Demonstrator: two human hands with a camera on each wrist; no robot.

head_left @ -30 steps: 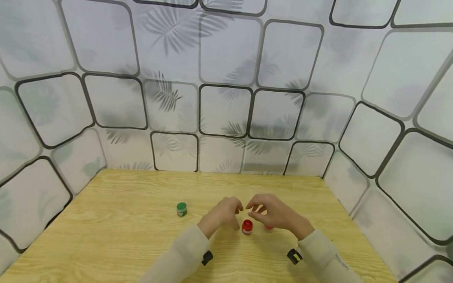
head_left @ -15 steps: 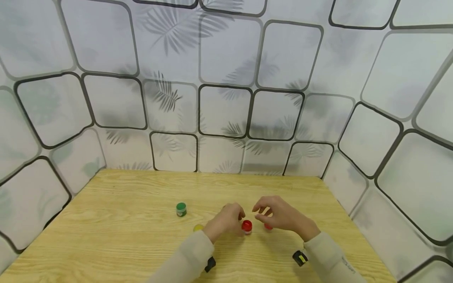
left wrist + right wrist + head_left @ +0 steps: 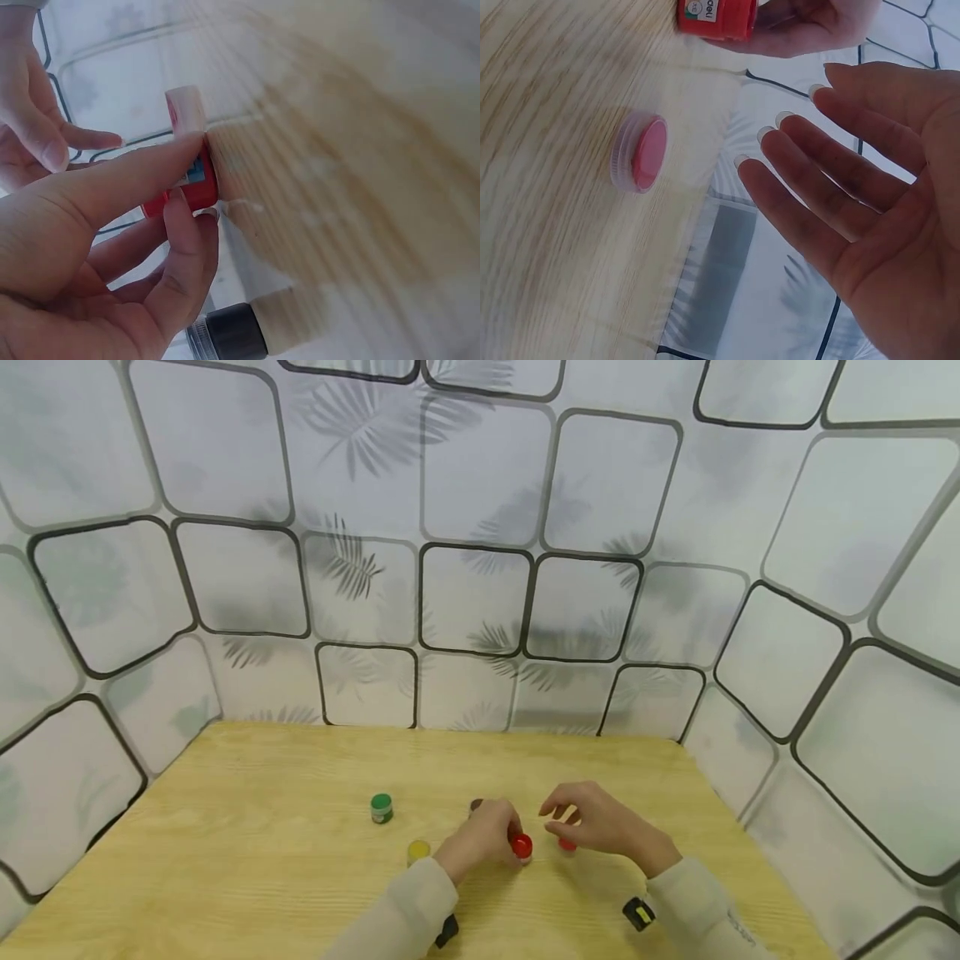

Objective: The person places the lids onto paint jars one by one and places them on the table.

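Observation:
In the head view my left hand (image 3: 486,837) holds a small red paint jar (image 3: 522,848) on the table. The left wrist view has the thumb and fingers pinching that red jar (image 3: 196,184) by its sides. A white label reading "deli" faces the right wrist camera on the jar (image 3: 718,16). My right hand (image 3: 596,820) hovers to the right, fingers loosely bent, holding nothing. Below and beside it lies a round lid (image 3: 567,844); up close this lid (image 3: 643,154) has a clear ridged rim and a red inside.
A green jar (image 3: 382,808) stands to the left on the wooden table (image 3: 300,777). A yellow jar (image 3: 417,852) is beside my left sleeve, and a dark-capped jar (image 3: 476,805) is partly hidden behind the left hand. Patterned white fabric (image 3: 480,593) surrounds the table's back and sides.
My left hand has moved slightly right and down and taken hold of the red jar. The yellow and dark-capped jars have come into sight. My right hand has shifted a little right.

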